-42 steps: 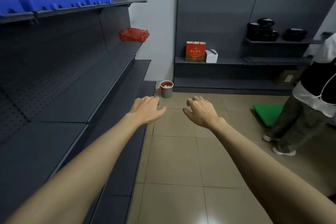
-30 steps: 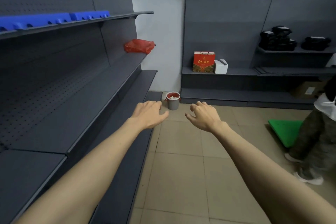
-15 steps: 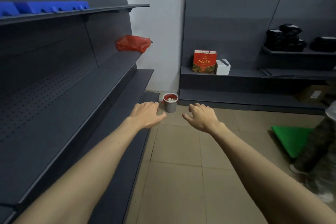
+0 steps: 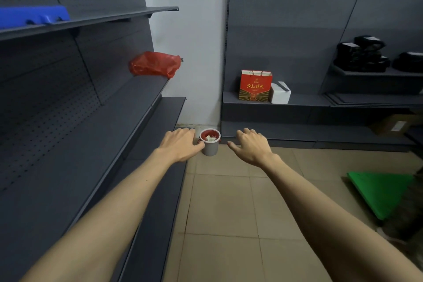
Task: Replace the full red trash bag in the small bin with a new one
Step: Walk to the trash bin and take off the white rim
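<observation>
Nearest the camera, two bare forearms reach forward over a floor of beige tiles (image 4: 229,224), one from each lower corner of the view. The left hand (image 4: 180,144) is held palm down with its fingers loosely bent and holding nothing; its thumb tip overlaps the left side of the bin in the picture, and whether it touches cannot be told. The right hand (image 4: 250,145) hangs palm down to the right of the bin, fingers slack and a little spread, thumb pointing left, gripping nothing and apart from the bin. Between the two hands stands the small grey bin (image 4: 210,146), upright on the floor in the far corner where the left shelving meets the white wall. A red trash bag (image 4: 210,133) lines it, folded over the rim, with white crumpled waste inside. Along the left runs dark grey shelving (image 4: 80,144) with a pegboard back. At the far end of its middle shelf lies a crumpled red plastic bag (image 4: 154,64), and on the shelf above sits a blue plastic piece (image 4: 34,17). At the right edge a green flat board (image 4: 384,192) lies on the floor. Against the far wall, more grey shelving carries a red gift bag (image 4: 255,86) with a small white box (image 4: 279,93) just beside it, and black items (image 4: 364,55) sit on a higher shelf further right.
</observation>
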